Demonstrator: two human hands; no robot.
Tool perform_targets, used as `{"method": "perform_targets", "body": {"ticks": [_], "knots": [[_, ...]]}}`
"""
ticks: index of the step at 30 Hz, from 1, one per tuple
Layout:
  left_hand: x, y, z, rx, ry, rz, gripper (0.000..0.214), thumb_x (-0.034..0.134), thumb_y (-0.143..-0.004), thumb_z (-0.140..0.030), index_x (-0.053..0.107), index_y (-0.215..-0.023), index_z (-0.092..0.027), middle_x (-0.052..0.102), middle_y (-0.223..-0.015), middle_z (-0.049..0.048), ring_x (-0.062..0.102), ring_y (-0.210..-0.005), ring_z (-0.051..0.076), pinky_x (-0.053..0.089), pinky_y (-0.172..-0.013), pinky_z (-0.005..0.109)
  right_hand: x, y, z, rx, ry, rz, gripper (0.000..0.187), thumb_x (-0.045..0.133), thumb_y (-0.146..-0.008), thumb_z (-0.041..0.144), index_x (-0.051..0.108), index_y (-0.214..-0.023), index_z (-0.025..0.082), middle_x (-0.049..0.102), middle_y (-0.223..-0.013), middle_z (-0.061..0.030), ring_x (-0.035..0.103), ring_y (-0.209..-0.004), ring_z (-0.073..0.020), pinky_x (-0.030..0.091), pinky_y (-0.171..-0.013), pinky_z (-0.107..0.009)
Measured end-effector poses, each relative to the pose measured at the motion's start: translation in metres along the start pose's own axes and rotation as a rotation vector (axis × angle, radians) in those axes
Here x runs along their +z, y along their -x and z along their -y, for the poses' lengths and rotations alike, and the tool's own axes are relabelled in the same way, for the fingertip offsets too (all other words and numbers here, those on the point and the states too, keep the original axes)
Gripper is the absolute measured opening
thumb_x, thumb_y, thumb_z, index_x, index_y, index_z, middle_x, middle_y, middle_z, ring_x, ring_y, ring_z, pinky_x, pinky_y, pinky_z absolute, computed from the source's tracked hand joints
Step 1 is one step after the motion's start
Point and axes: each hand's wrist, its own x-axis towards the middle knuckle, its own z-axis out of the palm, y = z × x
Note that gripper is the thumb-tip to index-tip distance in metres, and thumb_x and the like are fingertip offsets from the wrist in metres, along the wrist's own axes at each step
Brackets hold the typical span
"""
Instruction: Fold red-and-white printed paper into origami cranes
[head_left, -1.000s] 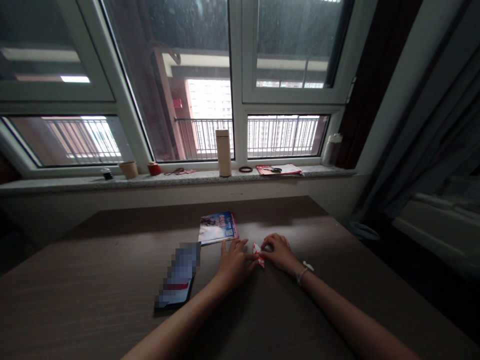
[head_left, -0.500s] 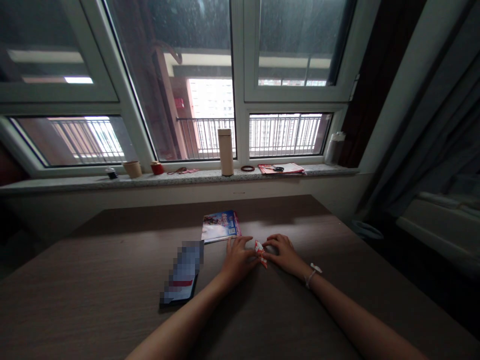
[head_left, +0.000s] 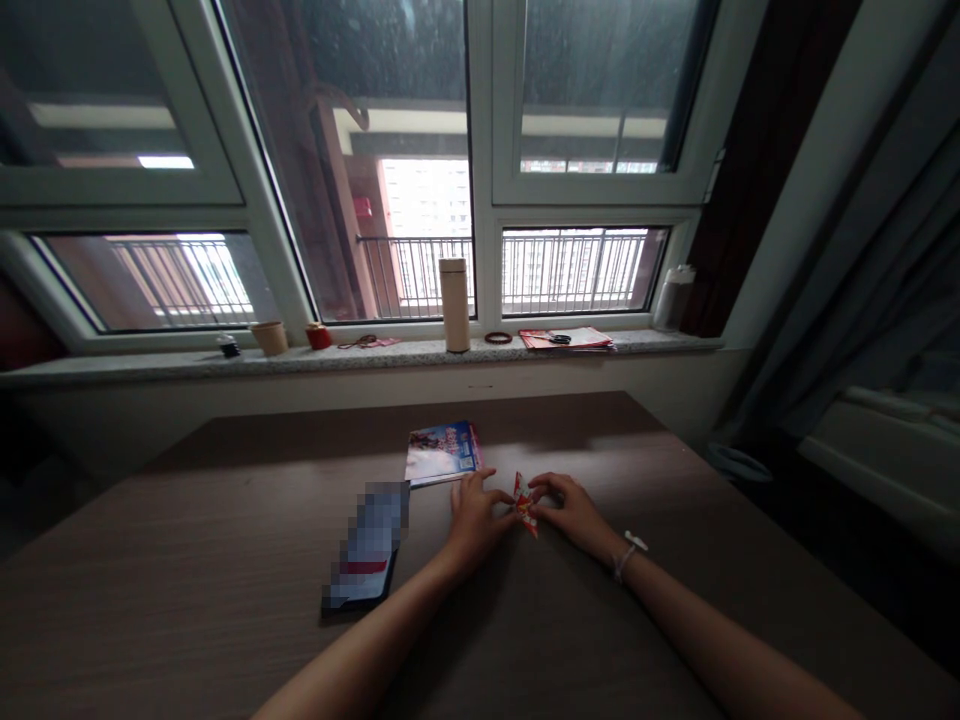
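A small piece of folded paper (head_left: 524,503), red and white with pointed ends, is between my hands just above the brown table (head_left: 225,560). My left hand (head_left: 478,515) pinches its left side between thumb and finger. From the other side, my right hand (head_left: 567,508) grips it with thumb and fingertips, a beaded bracelet on that wrist. The exact folds are too small to make out. Left of my left hand lies a phone (head_left: 367,550) with a blurred screen. Behind that hand is a stack of printed paper sheets (head_left: 442,452), blue and pink.
On the windowsill (head_left: 420,358) stand a beige thermos (head_left: 454,305), a paper cup (head_left: 270,338), a red spool (head_left: 319,336) and a clear bottle (head_left: 673,298). Scissors (head_left: 555,339) rest on red-edged papers (head_left: 589,340) there. A bin (head_left: 739,462) is right of the table.
The folded paper's upper point stands out further and its shape looks more spread. My fingers have shifted slightly around it. The whole view has moved a little.
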Motion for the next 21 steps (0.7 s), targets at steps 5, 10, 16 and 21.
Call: {"method": "perform_targets", "body": {"ticks": [5,10,16,21], "knots": [[0.001,-0.0023,-0.0044,-0.041,0.09,-0.04,0.016,0.072,-0.076,-0.038,0.075,-0.09,-0.031,0.053,-0.13,0.0041,0.043,-0.125,0.028,0.029,-0.108,0.049,0.0014,-0.0024,-0.0026,0.011,-0.106,-0.063,0.028,0.07,-0.073,0.033,0.066,-0.097,0.02,0.071,-0.087,-0.0037,0.061,-0.098,-0.0236,0.042,-0.094,-0.041],[0.0025,-0.004,-0.0032,-0.069,0.149,-0.07,0.013,0.072,-0.076,-0.036,0.075,-0.086,-0.029,0.055,-0.13,0.0038,0.045,-0.124,0.027,0.031,-0.107,0.047,0.0055,-0.0023,-0.0035,0.023,-0.193,-0.05,0.034,0.07,-0.073,0.036,0.065,-0.102,0.02,0.07,-0.088,-0.0039,0.064,-0.09,-0.0208,0.045,-0.092,-0.038],[0.002,-0.0055,-0.0044,-0.061,0.209,-0.096,0.008,0.071,-0.077,-0.033,0.075,-0.079,-0.026,0.056,-0.13,0.0038,0.046,-0.123,0.027,0.031,-0.108,0.048,0.0079,-0.0016,-0.0034,-0.012,-0.044,-0.069,0.022,0.067,-0.076,0.043,0.072,-0.085,0.023,0.067,-0.098,-0.0061,0.054,-0.106,-0.0239,0.039,-0.097,-0.039],[0.0041,-0.0039,-0.0053,-0.068,0.167,-0.08,0.011,0.069,-0.078,-0.037,0.074,-0.083,-0.029,0.056,-0.13,0.002,0.045,-0.124,0.027,0.03,-0.108,0.049,0.0083,-0.0026,-0.0042,-0.051,-0.003,-0.064,0.022,0.067,-0.077,0.045,0.072,-0.077,0.024,0.065,-0.102,-0.0051,0.05,-0.11,-0.0243,0.033,-0.101,-0.04]]}}
